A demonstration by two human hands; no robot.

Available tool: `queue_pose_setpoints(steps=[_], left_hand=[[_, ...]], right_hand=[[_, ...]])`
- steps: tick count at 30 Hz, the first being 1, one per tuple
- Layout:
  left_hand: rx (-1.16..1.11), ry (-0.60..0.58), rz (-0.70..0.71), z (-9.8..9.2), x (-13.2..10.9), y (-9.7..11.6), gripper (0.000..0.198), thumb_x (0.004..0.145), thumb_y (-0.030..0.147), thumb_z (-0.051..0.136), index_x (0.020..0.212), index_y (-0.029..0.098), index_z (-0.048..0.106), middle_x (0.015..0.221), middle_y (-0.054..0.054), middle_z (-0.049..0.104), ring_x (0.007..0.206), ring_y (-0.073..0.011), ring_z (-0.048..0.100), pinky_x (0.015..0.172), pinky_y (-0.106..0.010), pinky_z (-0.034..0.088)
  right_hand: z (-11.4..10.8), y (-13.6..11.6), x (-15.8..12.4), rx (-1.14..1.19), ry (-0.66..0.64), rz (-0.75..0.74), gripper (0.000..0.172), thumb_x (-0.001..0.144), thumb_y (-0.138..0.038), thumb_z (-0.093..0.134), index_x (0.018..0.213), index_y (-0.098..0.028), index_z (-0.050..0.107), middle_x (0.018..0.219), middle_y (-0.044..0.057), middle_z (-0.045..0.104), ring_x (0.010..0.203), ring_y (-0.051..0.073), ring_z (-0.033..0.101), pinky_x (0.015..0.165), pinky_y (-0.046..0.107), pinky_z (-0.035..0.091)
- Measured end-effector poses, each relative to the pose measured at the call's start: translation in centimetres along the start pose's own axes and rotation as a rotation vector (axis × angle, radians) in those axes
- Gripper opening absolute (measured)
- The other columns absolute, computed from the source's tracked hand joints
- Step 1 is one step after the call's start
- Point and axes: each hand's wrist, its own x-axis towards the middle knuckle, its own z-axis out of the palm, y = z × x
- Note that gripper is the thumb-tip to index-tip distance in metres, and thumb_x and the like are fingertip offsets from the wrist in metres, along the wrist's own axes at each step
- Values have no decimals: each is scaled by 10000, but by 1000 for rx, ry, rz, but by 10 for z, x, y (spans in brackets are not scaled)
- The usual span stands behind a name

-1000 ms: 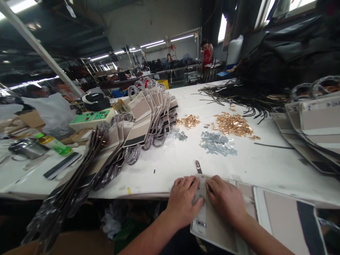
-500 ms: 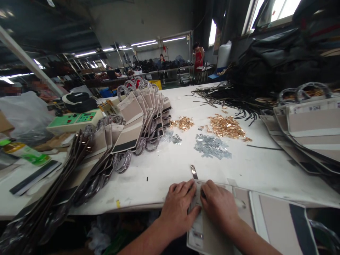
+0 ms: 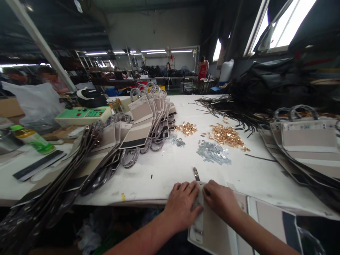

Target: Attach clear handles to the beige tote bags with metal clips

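Note:
A beige bag panel (image 3: 214,232) with a pale edge strip lies at the table's front edge, partly over my lap. Across its left edge strip my left hand (image 3: 183,204) rests flat, fingers stretched forward and thumb apart. My right hand (image 3: 221,200) is closed just beside it, its curled fingertips pressed down on the panel; whatever they hold is hidden. Beyond the fingertips, a dark strap end with a shiny metal piece (image 3: 196,173) sticks out from the panel's far edge. A small metal fitting (image 3: 198,232) shows on the strip near me.
Gold metal fittings (image 3: 227,135) and flat grey metal plates (image 3: 212,152) lie heaped ahead on the white table (image 3: 170,170). Stacked bag panels with wrapped handles stand left (image 3: 140,120) and right (image 3: 309,136). Black cords (image 3: 225,109) lie behind; a bottle (image 3: 33,140) is far left.
The camera view has tilted up a little, so the table contents sit lower in the picture. Both hands stay at the same spot on the panel, the right one shifted very slightly.

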Motion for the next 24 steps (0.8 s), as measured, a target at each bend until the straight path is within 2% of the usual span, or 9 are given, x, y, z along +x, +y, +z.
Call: queue_pose_setpoints(steps=[2,4,7,10,13,18,24], left_hand=[[-29,8,0,0,-1,-3,688,1020,571,611,1618,266,458,1627,-68,528,1414,-294,507,1185,-500,388],[-53,17,10,0,-2,-6,683,1011,571,626,1607,275,473,1625,-60,530,1400,-291,514,1177,-501,397],[-78,29,5,1,-3,-8,665,1004,565,638,1583,269,504,1621,-54,536,1391,-289,520,1173,-506,403],[-106,30,-18,2,-4,-7,663,998,565,647,1575,269,506,1620,-41,539,1393,-288,522,1185,-513,394],[-128,33,-29,4,-5,-6,660,989,564,655,1569,285,506,1640,-32,517,1410,-293,513,1194,-521,383],[-117,49,-66,9,-5,-7,662,979,589,652,1554,282,533,1694,-82,432,1446,-327,485,1210,-548,357],[-130,38,-54,9,-3,-6,660,978,579,646,1557,287,525,1594,-85,542,1423,-317,493,1193,-542,373]], right_hand=[[-7,23,9,118,-47,72,252,1024,-332,603,879,-254,794,924,28,791,844,219,743,714,286,475],[-15,52,24,141,-44,168,285,1026,-426,583,1015,-284,829,1042,30,817,943,250,751,788,317,512],[-20,95,52,72,-15,318,371,1000,-447,573,1231,-281,811,1243,69,791,1084,314,732,825,369,518],[-16,120,74,35,-45,390,382,974,-423,577,1222,-271,826,1206,90,797,1061,324,730,769,361,502],[-7,125,87,19,-76,415,348,972,-423,565,1130,-291,846,1120,80,805,986,307,732,698,341,466],[0,124,92,-9,-107,410,331,977,-414,533,1042,-298,835,1091,69,788,935,302,710,647,350,415],[0,137,102,12,-119,388,344,922,-346,603,1185,-304,822,1243,66,770,1053,297,699,703,340,440]])
